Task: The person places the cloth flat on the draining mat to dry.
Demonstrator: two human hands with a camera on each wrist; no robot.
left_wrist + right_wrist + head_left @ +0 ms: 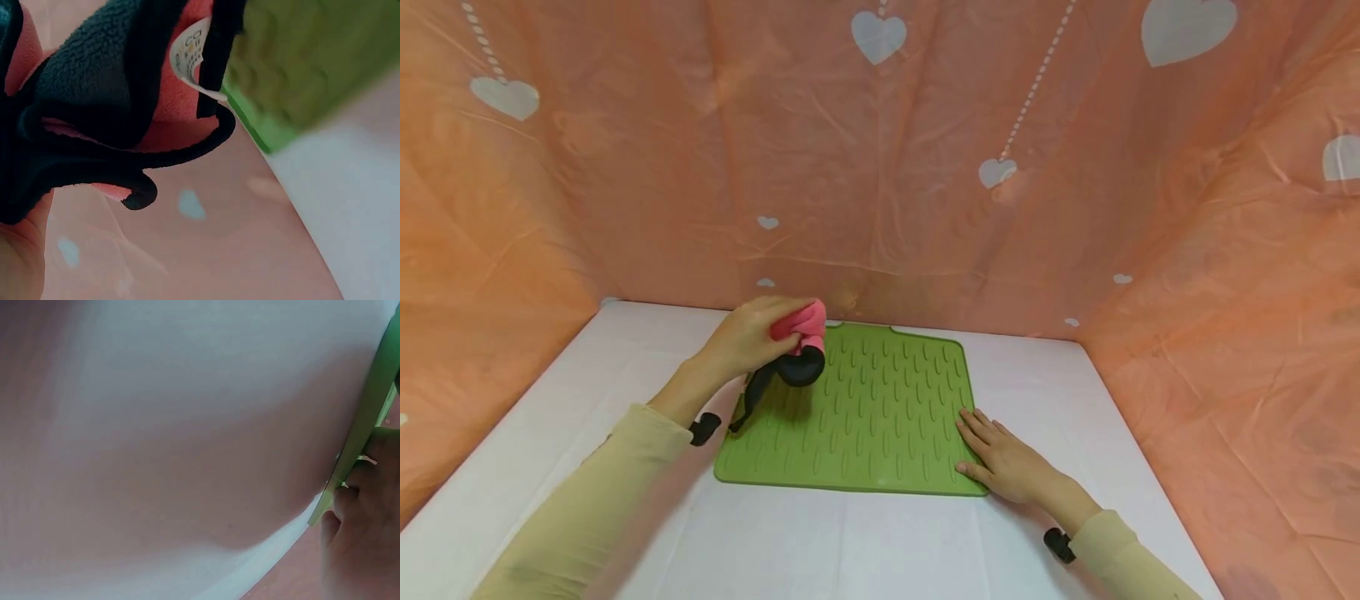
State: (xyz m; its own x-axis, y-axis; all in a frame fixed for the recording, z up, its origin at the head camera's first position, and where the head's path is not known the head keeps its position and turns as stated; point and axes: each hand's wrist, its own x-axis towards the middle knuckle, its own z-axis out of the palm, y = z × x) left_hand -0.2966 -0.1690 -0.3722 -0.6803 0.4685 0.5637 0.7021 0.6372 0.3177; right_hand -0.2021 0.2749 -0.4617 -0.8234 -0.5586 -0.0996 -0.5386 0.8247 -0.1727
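Observation:
My left hand (748, 337) grips a bunched pink fleece cloth item (808, 321) with black edging, held over the left part of a green ridged mat (887, 417). A black strap hangs from it toward the mat's left edge. Up close in the left wrist view, the fleece item (94, 81) shows dark and pink fuzzy sides, folds and a white printed label (187, 53); its full shape is hidden by the bunching. My right hand (1011, 462) rests with fingers extended on the mat's right edge. In the right wrist view, its fingers lie along the mat's green rim (365, 400).
The mat lies on a white-covered table (865, 542). An orange curtain (880, 192) with white hearts rises behind the table and along both sides. Black bands sit by both wrists, below beige sleeves (595, 492).

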